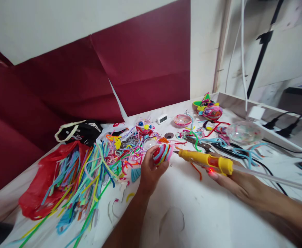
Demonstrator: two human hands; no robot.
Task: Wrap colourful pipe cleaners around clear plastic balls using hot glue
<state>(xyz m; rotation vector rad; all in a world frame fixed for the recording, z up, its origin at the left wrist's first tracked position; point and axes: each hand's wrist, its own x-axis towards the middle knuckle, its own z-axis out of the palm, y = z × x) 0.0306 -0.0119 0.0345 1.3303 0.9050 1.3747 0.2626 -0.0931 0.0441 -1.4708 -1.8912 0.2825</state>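
Observation:
My left hand is closed round a small ball wrapped in red, pink and blue pipe cleaners, held just above the white table. My right hand grips a yellow glue gun with a glowing red light, a clear glue stick trailing from its back. The gun's nozzle points left, a short gap from the wrapped ball. Both forearms reach in from the bottom edge.
A big heap of coloured pipe cleaners lies left on a red plastic bag. Finished decorated balls, a clear ball, scissors, a small white clock and black cables sit behind. A maroon wall panel stands at the back.

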